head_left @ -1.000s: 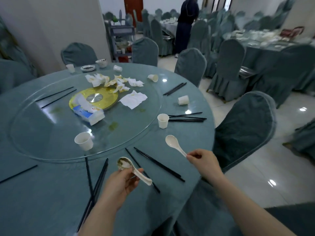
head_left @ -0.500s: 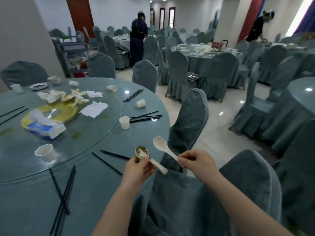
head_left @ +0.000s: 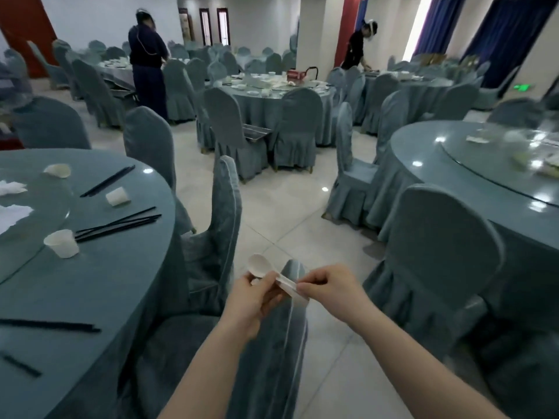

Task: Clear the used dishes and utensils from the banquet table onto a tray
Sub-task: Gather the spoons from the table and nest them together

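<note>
Left hand point(head_left: 252, 300): fingers curled around white spoon point(head_left: 262, 266), bowl above fingertips. Right hand point(head_left: 328, 286): fingers pinching the spoon handles. Both held over chair back point(head_left: 290, 328), right of table point(head_left: 99, 282) with paper cup point(head_left: 62, 243), chopsticks point(head_left: 121, 224).

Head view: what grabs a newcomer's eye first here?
Both hands, left hand and right hand, meet low at centre, holding white spoons above a covered chair. At left, the banquet table carries paper cups and black chopsticks.
</note>
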